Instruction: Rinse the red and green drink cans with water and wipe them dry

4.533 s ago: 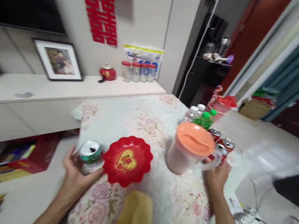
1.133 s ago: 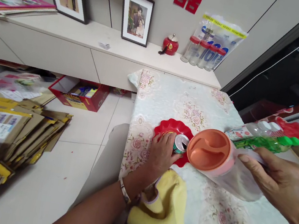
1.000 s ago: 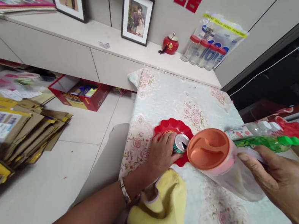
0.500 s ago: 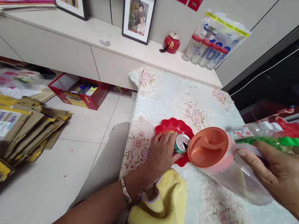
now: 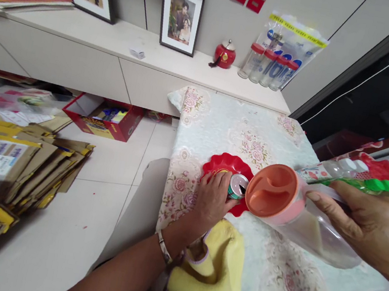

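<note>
My left hand [image 5: 213, 194] is closed around an opened drink can [image 5: 238, 185], which is over a red scalloped plate [image 5: 227, 161]. By its handle my right hand [image 5: 372, 227] grips a clear plastic pitcher [image 5: 317, 240] with an orange lid [image 5: 272, 192]. The pitcher is tipped on its side, its lid end right beside the can top. Some pale liquid seems to lie inside it. Whether anything flows from the spout I cannot tell. A yellow cloth [image 5: 212, 279] hangs at the near table edge, below my left wrist.
A flowered tablecloth [image 5: 221, 120] covers the table. Bottles with green caps [image 5: 373, 185] lie at its right. Flattened cardboard boxes [image 5: 51, 165] and a red box [image 5: 123, 123] are on the floor at left. Jars with red lids [image 5: 266, 68] stand on the back cabinet.
Both hands keep their grips, and the can and pitcher stay almost where they were. The view has shifted very slightly.
</note>
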